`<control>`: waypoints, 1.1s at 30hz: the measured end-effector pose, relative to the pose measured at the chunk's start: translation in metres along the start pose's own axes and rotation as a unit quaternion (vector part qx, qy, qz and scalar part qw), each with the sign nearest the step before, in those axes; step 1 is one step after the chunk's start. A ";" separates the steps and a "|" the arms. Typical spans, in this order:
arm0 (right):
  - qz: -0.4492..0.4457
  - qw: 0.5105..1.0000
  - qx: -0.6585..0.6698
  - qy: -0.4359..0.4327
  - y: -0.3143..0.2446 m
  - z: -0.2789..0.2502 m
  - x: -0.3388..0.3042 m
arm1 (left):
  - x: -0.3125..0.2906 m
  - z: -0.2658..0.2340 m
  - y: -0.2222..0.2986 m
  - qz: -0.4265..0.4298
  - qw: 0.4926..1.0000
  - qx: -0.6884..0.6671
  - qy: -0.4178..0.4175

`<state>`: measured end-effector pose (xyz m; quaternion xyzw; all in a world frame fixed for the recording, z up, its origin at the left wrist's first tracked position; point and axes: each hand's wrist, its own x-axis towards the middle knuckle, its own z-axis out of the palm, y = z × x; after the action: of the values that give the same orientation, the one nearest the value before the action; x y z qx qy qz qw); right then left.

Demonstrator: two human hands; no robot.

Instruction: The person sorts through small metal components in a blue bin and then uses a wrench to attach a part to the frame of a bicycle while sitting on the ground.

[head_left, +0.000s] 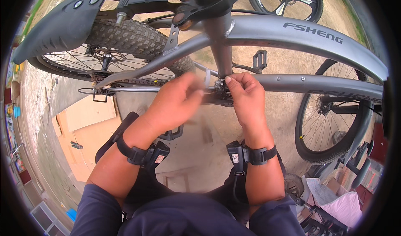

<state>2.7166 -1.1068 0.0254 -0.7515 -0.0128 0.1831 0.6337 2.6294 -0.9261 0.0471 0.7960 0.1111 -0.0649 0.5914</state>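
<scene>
A grey bicycle frame stretches across in front of me. My right hand is at the foot of the seat tube, thumb and fingers pinched together against the front derailleur. Whatever small part they grip is hidden by the fingertips. Just left of it, my left hand hovers near a pale strip, its fingers smeared by motion, so its grip does not show. Below both hands, the chainring area is partly covered.
The knobbly rear tyre and black mudguard lie to the left. Pedals stick out on the far side and the near side. Cardboard with a small dark tool covers floor at left. The front wheel is right.
</scene>
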 end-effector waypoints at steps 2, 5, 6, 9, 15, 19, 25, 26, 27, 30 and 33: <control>0.002 1.000 -0.001 0.002 -0.004 0.001 -0.001 | -0.006 -0.002 0.000 0.005 1.000 -0.008 0.012; -0.014 1.000 -0.015 0.003 -0.001 0.001 0.001 | -0.016 -0.005 -0.001 0.017 0.999 -0.016 0.029; -0.022 1.000 -0.022 0.004 0.000 0.000 0.002 | -0.021 -0.006 0.002 0.015 0.999 -0.013 0.032; -0.028 0.999 -0.040 0.012 -0.002 0.001 0.001 | -0.033 -0.008 0.004 0.018 0.999 -0.013 0.047; -0.038 0.997 -0.062 0.019 0.005 -0.001 0.007 | -0.047 -0.017 0.009 0.001 0.998 -0.023 0.057; -0.048 0.997 -0.065 0.021 0.010 -0.002 0.011 | -0.050 -0.018 0.006 -0.005 0.998 -0.040 0.053; -0.039 0.998 -0.045 0.012 0.011 -0.002 0.010 | -0.048 -0.014 -0.002 0.021 0.998 -0.024 0.046; -0.042 0.998 -0.047 0.012 0.012 -0.002 0.010 | -0.047 -0.013 -0.003 0.027 0.998 -0.022 0.046; -0.045 0.998 -0.049 0.012 0.013 -0.002 0.010 | -0.046 -0.013 -0.002 0.023 0.998 -0.022 0.045; -0.047 0.998 -0.049 0.013 0.015 -0.002 0.009 | -0.046 -0.012 -0.002 0.016 0.999 -0.020 0.041; -0.049 0.996 -0.069 0.022 0.016 -0.003 0.006 | -0.046 -0.012 -0.002 0.017 0.999 -0.014 0.039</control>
<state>2.7200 -1.1109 0.0089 -0.7960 -0.0482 0.1335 0.5884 2.5844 -0.9190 0.0591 0.7915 0.1215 -0.0218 0.5986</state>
